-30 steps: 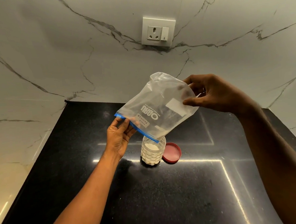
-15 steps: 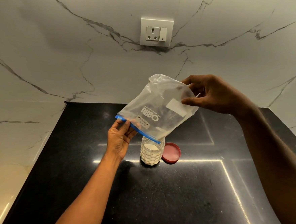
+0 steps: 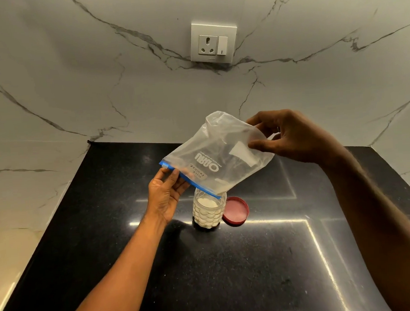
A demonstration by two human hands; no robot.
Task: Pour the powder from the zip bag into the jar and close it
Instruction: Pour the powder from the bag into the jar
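Observation:
A clear zip bag (image 3: 220,159) with a blue zip strip hangs upside down, its mouth tilted down over the jar. My left hand (image 3: 165,194) grips the blue strip at the bag's lower left corner. My right hand (image 3: 292,137) pinches the bag's raised bottom end. The bag looks almost empty. Under the bag's lowest corner stands a small clear jar (image 3: 209,212), open and nearly full of white powder. Its red lid (image 3: 235,211) lies inside up on the counter, touching the jar's right side.
The jar and lid stand on a black polished counter (image 3: 134,269) with bright light reflections. White marble wall (image 3: 97,90) rises behind and to both sides. A white power socket with a switch (image 3: 213,43) is on the wall above.
Both hands and the bag hold almost the same pose; the bag's lower end has sunk slightly closer to the jar mouth.

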